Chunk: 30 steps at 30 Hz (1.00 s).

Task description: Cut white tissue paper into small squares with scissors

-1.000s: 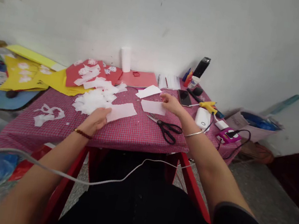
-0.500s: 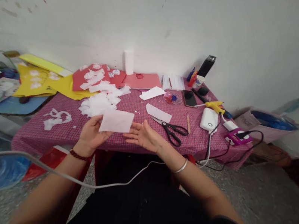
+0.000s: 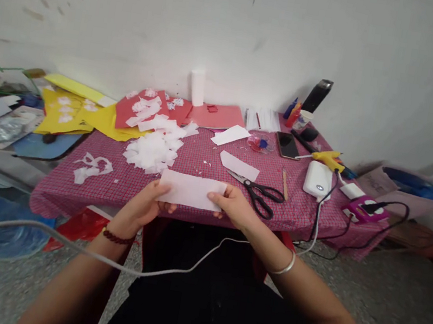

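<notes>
A white strip of paper [image 3: 189, 189] is stretched level above the table's front edge. My left hand [image 3: 148, 201] pinches its left end, thumb on top and fingers beneath. At the right end my right hand [image 3: 234, 206] grips it the same way. Just past my right hand, black-handled scissors [image 3: 256, 193] lie on the cloth with their blades touching a cut piece of white paper [image 3: 239, 165]. Beyond my left hand is a heap of white paper pieces [image 3: 152, 151].
A checked cloth [image 3: 197, 151] covers the table. On the right sit a phone [image 3: 287, 145], a yellow glue gun [image 3: 328, 159], a white power bank [image 3: 318, 179] and a purple power strip [image 3: 365, 208] with cables. A white cable [image 3: 166, 273] crosses before my body. Paper scraps [image 3: 92, 168] lie left.
The paper now spans wider between both hands. My right hand, spread open beside it before, has closed on its right end. The camera view has shifted slightly left.
</notes>
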Each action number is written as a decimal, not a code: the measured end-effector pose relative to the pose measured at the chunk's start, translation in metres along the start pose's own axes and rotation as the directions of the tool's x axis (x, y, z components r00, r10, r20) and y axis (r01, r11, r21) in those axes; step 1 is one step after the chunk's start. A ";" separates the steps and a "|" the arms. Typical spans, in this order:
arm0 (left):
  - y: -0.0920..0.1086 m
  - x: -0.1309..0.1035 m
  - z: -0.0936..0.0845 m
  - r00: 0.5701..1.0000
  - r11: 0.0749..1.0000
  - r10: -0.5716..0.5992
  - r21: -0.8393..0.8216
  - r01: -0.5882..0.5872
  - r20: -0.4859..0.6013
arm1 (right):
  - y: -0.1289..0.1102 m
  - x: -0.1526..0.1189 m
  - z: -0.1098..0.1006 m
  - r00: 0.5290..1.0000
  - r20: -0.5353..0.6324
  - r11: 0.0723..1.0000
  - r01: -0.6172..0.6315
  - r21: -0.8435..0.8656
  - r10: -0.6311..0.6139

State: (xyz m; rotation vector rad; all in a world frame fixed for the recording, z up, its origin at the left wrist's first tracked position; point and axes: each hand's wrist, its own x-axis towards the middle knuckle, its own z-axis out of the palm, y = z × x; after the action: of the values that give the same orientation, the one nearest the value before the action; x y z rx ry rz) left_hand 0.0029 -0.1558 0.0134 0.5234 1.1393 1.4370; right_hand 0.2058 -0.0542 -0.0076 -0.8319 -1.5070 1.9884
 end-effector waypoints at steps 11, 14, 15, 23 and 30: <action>0.007 -0.017 0.010 0.997 0.989 0.062 0.135 -0.067 0.044 | -0.011 -0.023 -0.014 0.992 -0.022 0.990 0.120 -0.074 -0.122; 0.011 -0.025 0.015 0.994 0.989 0.093 0.113 -0.099 0.051 | -0.016 -0.029 -0.016 0.986 0.009 0.985 0.167 -0.042 -0.166; 0.013 -0.027 0.017 0.993 0.988 0.105 0.106 -0.111 0.059 | -0.017 -0.032 -0.017 0.984 0.022 0.984 0.177 -0.026 -0.176; 0.020 -0.039 0.023 0.963 0.979 0.202 0.002 -0.206 0.176 | -0.030 -0.047 -0.016 0.947 0.178 0.961 0.250 0.115 -0.267; 0.021 -0.041 0.023 0.968 0.982 0.179 0.036 -0.188 0.179 | -0.035 -0.050 -0.010 0.951 0.205 0.961 0.192 0.199 -0.232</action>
State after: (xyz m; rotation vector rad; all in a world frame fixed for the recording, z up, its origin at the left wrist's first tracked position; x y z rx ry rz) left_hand 0.0210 -0.1829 0.0535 0.7940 1.0106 1.4897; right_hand 0.2482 -0.0740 0.0329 -0.3615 -1.4454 2.0684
